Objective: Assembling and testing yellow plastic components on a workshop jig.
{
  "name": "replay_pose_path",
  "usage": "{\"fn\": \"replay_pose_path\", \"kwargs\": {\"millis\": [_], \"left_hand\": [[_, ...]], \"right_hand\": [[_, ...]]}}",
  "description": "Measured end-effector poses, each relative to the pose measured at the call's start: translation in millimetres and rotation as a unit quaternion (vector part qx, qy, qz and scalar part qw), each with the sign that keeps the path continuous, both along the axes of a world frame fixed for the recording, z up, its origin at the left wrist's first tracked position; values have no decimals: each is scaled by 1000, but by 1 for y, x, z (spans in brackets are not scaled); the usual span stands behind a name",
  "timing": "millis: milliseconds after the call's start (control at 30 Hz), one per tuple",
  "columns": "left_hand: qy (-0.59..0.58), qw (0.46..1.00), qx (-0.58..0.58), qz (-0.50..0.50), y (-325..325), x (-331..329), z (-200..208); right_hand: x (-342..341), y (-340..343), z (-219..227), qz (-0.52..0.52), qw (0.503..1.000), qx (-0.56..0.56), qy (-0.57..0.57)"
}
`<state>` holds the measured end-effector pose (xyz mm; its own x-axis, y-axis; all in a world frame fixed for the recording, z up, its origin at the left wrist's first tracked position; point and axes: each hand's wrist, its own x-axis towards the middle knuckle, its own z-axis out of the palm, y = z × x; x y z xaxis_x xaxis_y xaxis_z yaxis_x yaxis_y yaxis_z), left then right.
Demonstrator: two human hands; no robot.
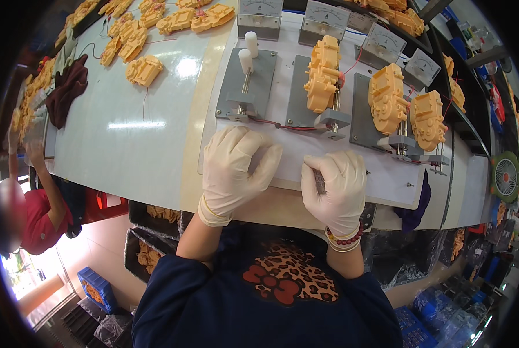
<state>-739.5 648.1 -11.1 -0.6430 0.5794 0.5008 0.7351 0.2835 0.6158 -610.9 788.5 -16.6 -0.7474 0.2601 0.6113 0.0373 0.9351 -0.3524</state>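
Note:
My left hand (236, 168), in a white glove, rests curled at the board's near edge, in front of the first grey fixture (248, 84), with nothing visible in it. My right hand (337, 188), gloved too, is closed near the same edge; a small dark patch shows between thumb and fingers, and I cannot make out whether it is a held thing. Beyond the hands, yellow plastic gearbox-like housings sit on the other fixtures: one housing (323, 75) in the middle, another (387, 98) to its right, and a third (427, 120) farthest right. White plastic posts (245, 61) stand on the first fixture.
Analog panel meters (323, 20) line the board's back. Loose yellow housings (145, 71) with thin wires lie at the left and far left. A dark cloth (67, 95) is beside them. Another person (42, 214) works at far left. A green fan (506, 176) stands at right.

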Motion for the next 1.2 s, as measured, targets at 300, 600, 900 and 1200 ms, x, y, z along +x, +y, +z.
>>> {"fn": "replay_pose_path", "kwargs": {"millis": [300,600,900,1200], "left_hand": [[7,1000,1,-4,0,0,0],[9,1000,1,-4,0,-1,-1],[9,1000,3,-4,1,0,-1],[10,1000,-2,1,0,0,0]], "right_hand": [[1,0,-2,0,1000,-11,1],[2,0,-2,-1,1000,-14,-4],[2,0,-1,-2,1000,-11,-3],[3,0,1,-24,995,-76,-54]]}}
